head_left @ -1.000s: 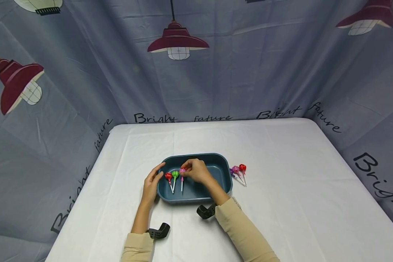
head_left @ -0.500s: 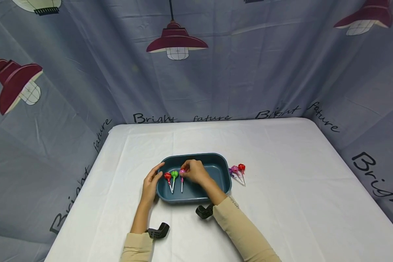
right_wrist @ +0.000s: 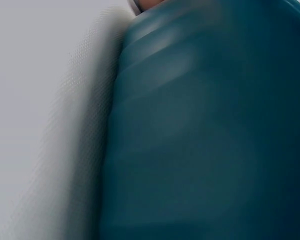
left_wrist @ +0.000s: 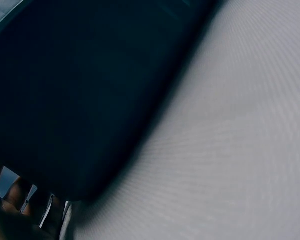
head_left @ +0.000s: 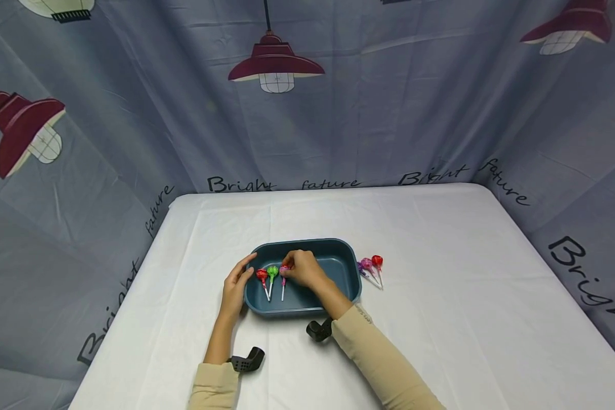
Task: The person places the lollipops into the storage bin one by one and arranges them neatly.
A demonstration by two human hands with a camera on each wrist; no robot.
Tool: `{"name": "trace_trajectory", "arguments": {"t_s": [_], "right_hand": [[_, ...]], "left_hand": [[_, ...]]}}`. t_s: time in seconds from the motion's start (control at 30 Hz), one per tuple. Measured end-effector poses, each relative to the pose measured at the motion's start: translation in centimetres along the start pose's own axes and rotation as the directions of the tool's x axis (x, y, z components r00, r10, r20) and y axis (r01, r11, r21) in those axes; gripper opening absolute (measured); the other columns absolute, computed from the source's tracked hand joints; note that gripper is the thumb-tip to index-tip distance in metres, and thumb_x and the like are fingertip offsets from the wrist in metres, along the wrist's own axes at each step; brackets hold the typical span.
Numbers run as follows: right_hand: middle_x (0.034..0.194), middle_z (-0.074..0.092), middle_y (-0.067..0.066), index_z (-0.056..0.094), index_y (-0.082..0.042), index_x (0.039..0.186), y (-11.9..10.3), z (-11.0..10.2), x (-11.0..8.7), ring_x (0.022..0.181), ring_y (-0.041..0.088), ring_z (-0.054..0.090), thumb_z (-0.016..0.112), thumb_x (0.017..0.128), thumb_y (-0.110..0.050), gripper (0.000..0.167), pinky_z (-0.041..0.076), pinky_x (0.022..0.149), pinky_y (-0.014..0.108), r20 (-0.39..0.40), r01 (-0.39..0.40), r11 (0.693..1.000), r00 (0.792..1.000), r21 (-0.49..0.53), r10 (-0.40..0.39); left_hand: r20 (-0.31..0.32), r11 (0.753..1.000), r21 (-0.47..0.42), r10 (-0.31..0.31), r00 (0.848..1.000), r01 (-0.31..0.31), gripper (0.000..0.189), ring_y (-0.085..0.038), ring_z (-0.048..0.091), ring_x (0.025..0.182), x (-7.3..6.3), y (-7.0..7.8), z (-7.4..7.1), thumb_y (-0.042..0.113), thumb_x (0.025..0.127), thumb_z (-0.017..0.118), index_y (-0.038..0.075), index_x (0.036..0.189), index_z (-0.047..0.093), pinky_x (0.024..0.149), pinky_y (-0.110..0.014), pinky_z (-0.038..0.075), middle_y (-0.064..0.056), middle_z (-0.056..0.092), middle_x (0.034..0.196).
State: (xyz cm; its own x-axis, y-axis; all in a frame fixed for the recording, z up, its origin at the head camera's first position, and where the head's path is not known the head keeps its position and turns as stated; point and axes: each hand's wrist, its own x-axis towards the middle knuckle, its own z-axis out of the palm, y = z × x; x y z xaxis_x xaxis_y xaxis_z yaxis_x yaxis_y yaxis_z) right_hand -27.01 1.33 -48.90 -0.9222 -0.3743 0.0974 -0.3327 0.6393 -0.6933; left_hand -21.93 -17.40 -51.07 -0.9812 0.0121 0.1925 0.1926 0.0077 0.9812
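My right hand [head_left: 307,270] reaches into a dark teal tray [head_left: 340,270] and pinches the head of a pink lollipop [head_left: 283,285], its white stick pointing toward me. To its left inside the tray lie a green lollipop [head_left: 272,274] and a red lollipop [head_left: 262,277], sticks also toward me. At the tray's left end my left hand [head_left: 233,289] rests against the rim, fingers extended and thumb apart. In the left wrist view, several fingers [left_wrist: 52,217] show at the tray's end. The right wrist view is mostly filled by the tray's ribbed side [right_wrist: 175,130].
Right of the tray, a purple lollipop [head_left: 360,266], a pink one [head_left: 367,265] and a red one [head_left: 377,262] lie together on the white tablecloth [head_left: 441,319], sticks converging. A grey-blue curtain [head_left: 379,125] with printed lamps hangs behind the table.
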Motion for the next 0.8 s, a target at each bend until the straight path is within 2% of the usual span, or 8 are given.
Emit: {"name": "trace_trajectory", "arguments": {"t_s": [0.5,0.8], "right_hand": [[0.074,0.063,0.004,0.067,-0.001,0.086,0.07,0.18,0.15,0.068,0.013,0.058,0.075,0.077,-0.011,0.016,0.047,0.06,0.021,0.001,0.01,1.0,1.0,-0.007,-0.01],[0.075,0.064,0.005,0.067,0.0,0.087,-0.19,0.01,-0.06,0.068,0.014,0.058,0.075,0.077,-0.011,0.016,0.046,0.06,0.022,0.0,0.017,1.0,1.0,-0.013,-0.017]], "left_hand": [[-0.002,1.0,-0.007,-0.007,1.0,0.007,0.036,-0.014,0.031,0.132,0.02,0.02,0.07,0.007,0.096,0.045,0.001,0.131,0.049,0.103,-0.017,0.025,-0.009,0.044,0.138],[0.002,0.999,0.015,-0.033,0.999,0.032,0.036,-0.012,0.03,0.132,0.02,-0.01,-0.01,0.01,0.097,0.045,0.004,0.132,0.05,0.108,-0.03,0.021,-0.006,0.043,0.139]]}}
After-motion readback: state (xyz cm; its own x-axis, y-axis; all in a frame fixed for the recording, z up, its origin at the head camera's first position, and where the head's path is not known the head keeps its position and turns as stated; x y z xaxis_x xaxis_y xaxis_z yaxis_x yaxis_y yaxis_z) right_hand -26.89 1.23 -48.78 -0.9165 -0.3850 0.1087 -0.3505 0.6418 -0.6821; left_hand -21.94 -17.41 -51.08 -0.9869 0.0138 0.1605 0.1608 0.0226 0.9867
